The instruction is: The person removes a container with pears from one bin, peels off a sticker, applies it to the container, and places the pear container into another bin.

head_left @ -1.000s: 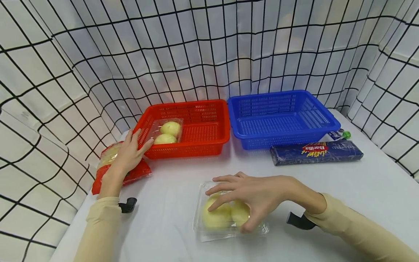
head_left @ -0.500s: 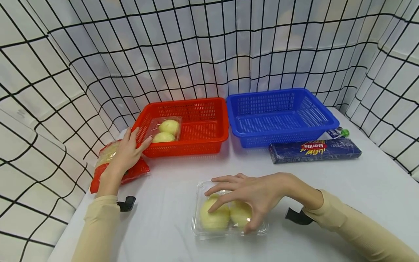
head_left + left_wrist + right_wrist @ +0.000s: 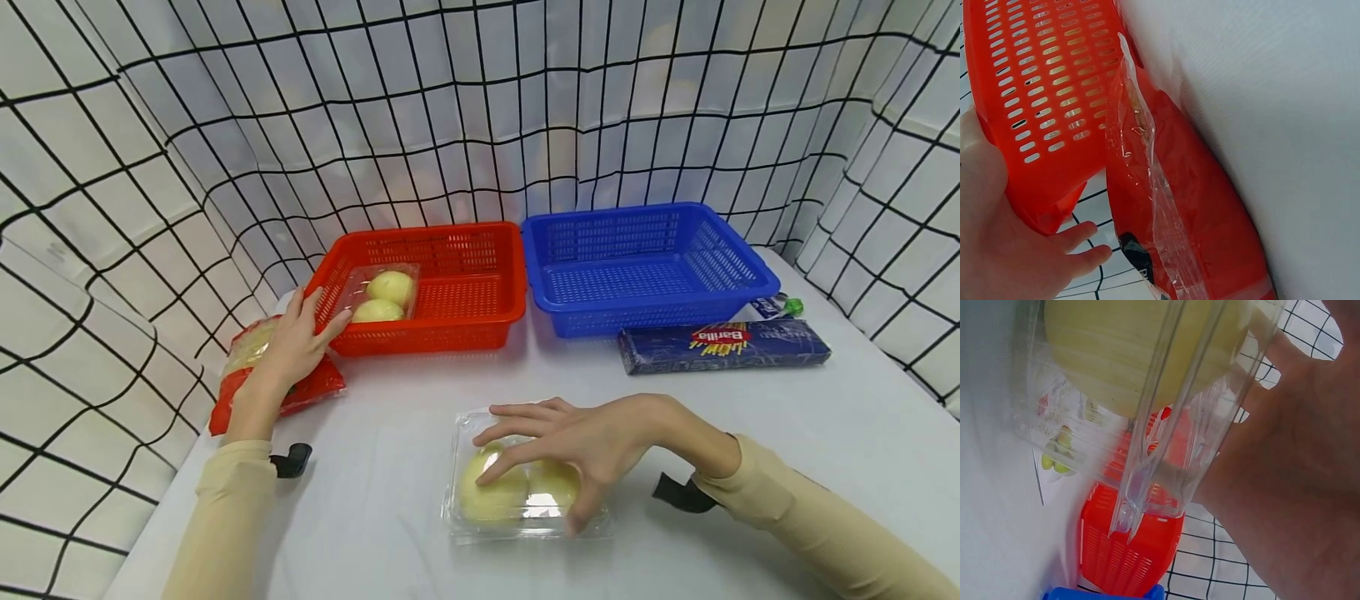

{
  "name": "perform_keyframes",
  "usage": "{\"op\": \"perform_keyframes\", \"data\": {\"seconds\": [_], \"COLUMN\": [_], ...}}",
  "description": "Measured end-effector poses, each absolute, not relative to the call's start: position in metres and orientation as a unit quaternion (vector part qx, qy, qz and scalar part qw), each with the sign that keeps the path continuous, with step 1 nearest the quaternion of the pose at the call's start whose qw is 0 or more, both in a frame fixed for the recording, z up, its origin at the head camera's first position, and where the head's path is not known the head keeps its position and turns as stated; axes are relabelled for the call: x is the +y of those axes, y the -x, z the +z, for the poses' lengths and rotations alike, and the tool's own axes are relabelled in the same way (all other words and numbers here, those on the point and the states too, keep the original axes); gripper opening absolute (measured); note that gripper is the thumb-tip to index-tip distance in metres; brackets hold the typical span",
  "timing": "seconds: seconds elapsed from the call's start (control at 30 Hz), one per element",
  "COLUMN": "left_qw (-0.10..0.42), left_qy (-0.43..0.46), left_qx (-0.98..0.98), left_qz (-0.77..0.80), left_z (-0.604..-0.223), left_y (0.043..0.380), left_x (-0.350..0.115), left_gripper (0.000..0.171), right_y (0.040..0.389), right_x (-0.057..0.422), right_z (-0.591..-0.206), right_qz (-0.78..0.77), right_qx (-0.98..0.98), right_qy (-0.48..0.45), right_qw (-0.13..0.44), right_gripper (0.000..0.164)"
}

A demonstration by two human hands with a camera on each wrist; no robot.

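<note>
A person's right hand arches over a clear box of pale yellow fruit on a white bench, in front of two baskets, its grip spread wide, with fingers bent across the lid toward the far side and thumb down at the near edge, holding the box between them, though how firmly one cannot tell; at the other side, the left hand rests loosely on the front left corner of a red basket, its grip wide and relaxed, thumb along the rim and fingers extended at the end wall, just beside a red bag that leans near the basket; inside the red basket, toward its left end, sits a second clear box with two more pieces of the fruit, while a blue basket stands right beside the red one, a dark blue pasta box lies along its front, and a small packet with a green part pokes out behind the pasta
</note>
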State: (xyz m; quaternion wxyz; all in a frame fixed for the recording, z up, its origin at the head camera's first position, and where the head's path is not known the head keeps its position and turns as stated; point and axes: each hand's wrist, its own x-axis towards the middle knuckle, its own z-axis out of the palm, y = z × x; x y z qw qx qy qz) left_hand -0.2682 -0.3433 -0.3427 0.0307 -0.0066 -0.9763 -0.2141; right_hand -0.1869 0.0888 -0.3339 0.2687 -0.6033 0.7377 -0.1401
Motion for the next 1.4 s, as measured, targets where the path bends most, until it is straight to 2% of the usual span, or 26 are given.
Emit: {"op": "perform_keyframes", "data": {"seconds": [0.23,0.37,0.53,0.7,0.97,1.13,1.4], "left_qw": [0.030,0.033,0.032,0.034,-0.004,-0.047,-0.228], "left_qy": [0.003,-0.004,0.001,0.048,0.139,0.203,0.253], "left_qx": [-0.976,-0.977,-0.978,-0.980,-0.972,-0.954,-0.910], "left_qz": [-0.214,-0.209,-0.208,-0.192,-0.188,-0.215,-0.237], "left_z": [-0.340,-0.342,-0.343,-0.332,-0.310,-0.295,-0.281], "left_y": [0.270,0.267,0.263,0.257,0.245,0.230,0.193], "left_x": [-0.341,-0.343,-0.341,-0.329,-0.284,-0.262,-0.231], "left_gripper": [0.096,0.096,0.094,0.083,0.077,0.066,0.060], "right_y": [0.186,0.187,0.201,0.226,0.257,0.267,0.271], "right_x": [0.090,0.089,0.093,0.101,0.115,0.119,0.119], "right_z": [-0.330,-0.329,-0.333,-0.345,-0.356,-0.365,-0.381], "right_qz": [-0.156,-0.189,-0.227,-0.306,-0.319,-0.309,-0.280], "right_qx": [0.744,0.761,0.800,0.814,0.834,0.845,0.847], "right_qy": [0.593,0.562,0.510,0.465,0.425,0.413,0.431], "right_qw": [0.266,0.263,0.219,0.168,0.146,0.142,0.137], "right_gripper": [0.085,0.070,0.055,0.042,0.042,0.044,0.047]}}
